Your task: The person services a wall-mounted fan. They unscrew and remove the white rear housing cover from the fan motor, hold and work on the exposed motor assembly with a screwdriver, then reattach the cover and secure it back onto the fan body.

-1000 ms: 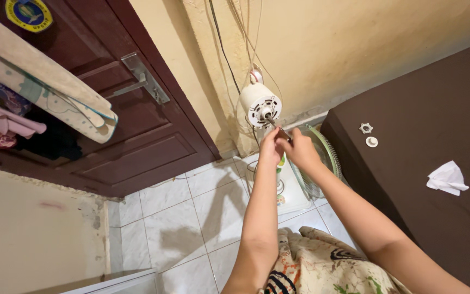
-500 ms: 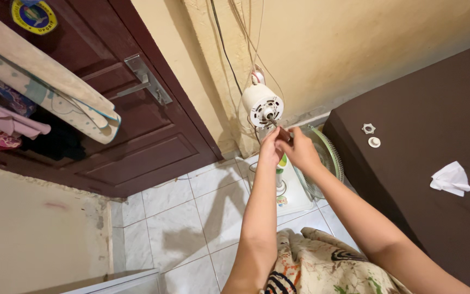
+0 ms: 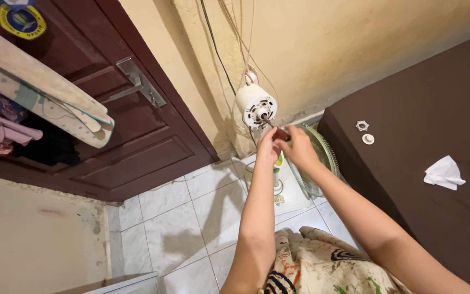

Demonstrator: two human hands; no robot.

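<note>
From the head view, a round white plastic fan motor (image 3: 255, 105) stands up near the yellow wall, with a thin metal rod poking out of its front. The left hand (image 3: 267, 148) and right hand (image 3: 299, 148) meet just under it, fingers pinched tight on a small brown-handled tool (image 3: 280, 132). Most of the tool is hidden by the fingers. A round wire fan guard (image 3: 322, 158) leans behind the right hand. A crumpled white tissue (image 3: 444, 173) lies on the smooth brown table (image 3: 420, 98).
</note>
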